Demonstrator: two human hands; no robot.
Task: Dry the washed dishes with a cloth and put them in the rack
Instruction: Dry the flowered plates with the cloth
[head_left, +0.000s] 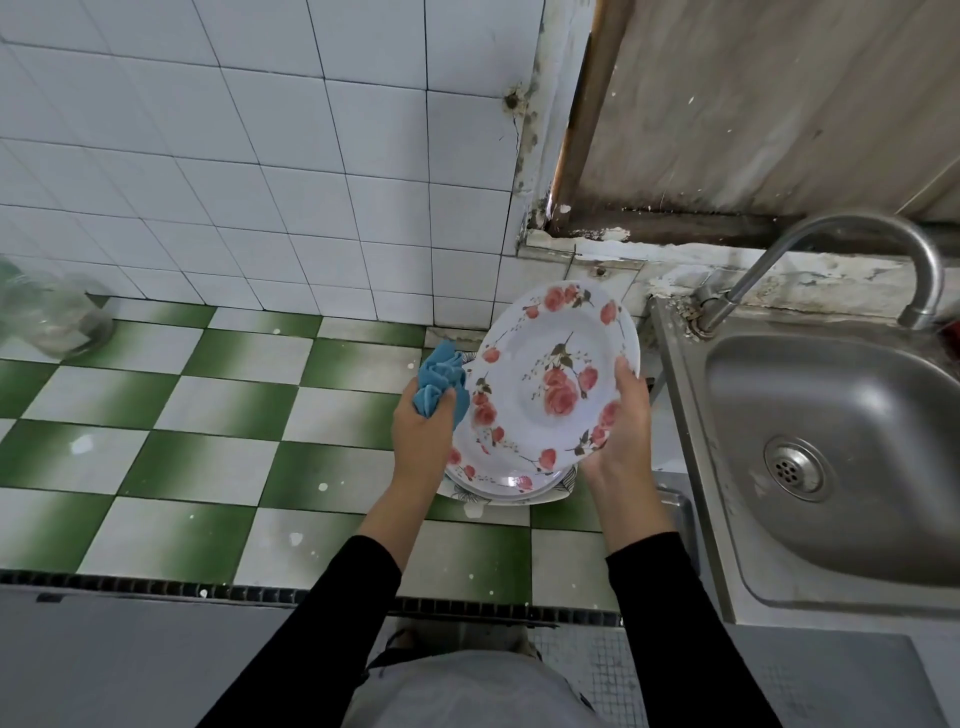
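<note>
A white plate with pink roses (550, 364) is held tilted above the counter, its face toward me. My right hand (621, 426) grips its right rim, thumb on the front. My left hand (422, 431) holds a bunched blue cloth (439, 379) against the plate's left edge. Beneath the raised plate lies a stack of more plates (498, 480), the top one with the same rose pattern. No rack is in view.
The green and white checked counter (218, 415) stretches to the left. A steel sink (831, 457) with a curved tap (810, 249) sits at the right. A clear plastic bag (47, 317) lies at the far left against the white tiled wall.
</note>
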